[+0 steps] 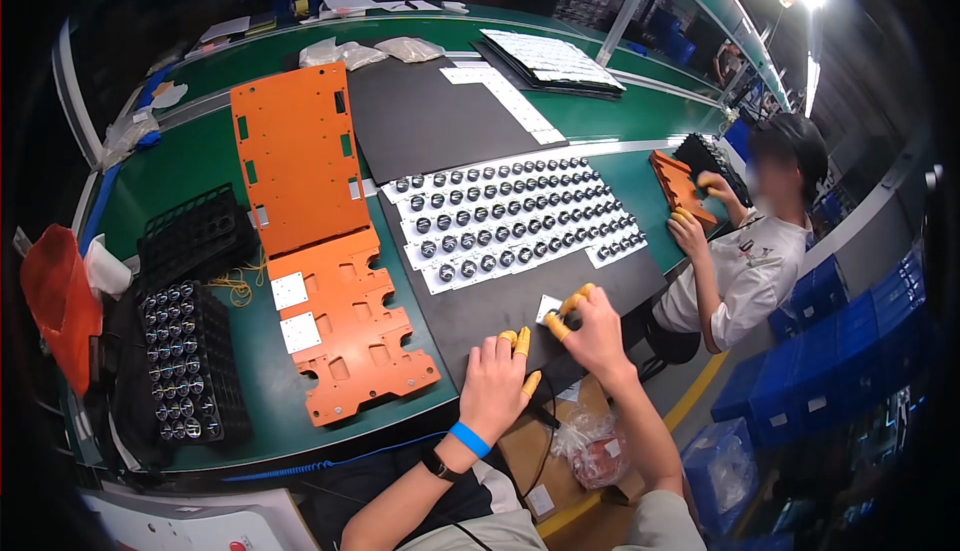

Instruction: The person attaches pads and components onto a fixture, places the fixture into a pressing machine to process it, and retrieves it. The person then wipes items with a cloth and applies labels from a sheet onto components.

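My right hand (596, 336), yellow covers on its fingertips, closes on a small dark round part (556, 319) at a white square plate (545, 305) near the front of the black mat. Its fingers hide most of the part. Close by on the left, my left hand (492, 381) is over the mat's front edge, fingers apart and holding nothing visible. It has yellow fingertip covers too, with a blue band and a dark watch on the wrist. Beyond both hands, rows of white plates (447, 273) carry black round parts (487, 263) with shiny tops.
An orange panel (297, 156) and an orange slotted fixture (355, 371) with two white plates lie left. A black tray (225, 376) holds several shiny round parts. Bags (410, 49) lie at the back. On the right, a co-worker (760, 261) handles an orange piece (680, 186).
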A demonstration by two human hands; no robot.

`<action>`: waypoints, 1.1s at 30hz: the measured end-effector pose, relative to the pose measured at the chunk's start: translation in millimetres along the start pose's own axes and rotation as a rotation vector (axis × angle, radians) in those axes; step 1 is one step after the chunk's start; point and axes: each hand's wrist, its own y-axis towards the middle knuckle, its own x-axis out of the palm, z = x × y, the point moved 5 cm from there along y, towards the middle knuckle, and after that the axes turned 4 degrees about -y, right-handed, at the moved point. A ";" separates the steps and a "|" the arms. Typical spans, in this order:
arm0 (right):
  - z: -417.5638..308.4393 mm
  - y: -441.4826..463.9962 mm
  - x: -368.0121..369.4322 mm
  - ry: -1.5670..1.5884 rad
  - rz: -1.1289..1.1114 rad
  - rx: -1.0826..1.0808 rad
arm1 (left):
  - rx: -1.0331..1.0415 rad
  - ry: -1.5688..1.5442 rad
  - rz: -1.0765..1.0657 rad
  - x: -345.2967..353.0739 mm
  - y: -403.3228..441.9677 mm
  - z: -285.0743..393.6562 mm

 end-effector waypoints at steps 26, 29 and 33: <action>99.3 53.5 18.1 -0.315 0.181 -0.075 | 0.010 -0.002 0.008 -3.1 -0.5 -0.7; 100.7 54.6 19.4 -0.326 0.166 -0.055 | 0.005 -0.029 0.001 -3.0 -0.3 -0.5; 94.7 53.5 16.9 -0.334 0.181 -0.044 | 0.011 -0.196 0.017 -15.3 -3.9 0.8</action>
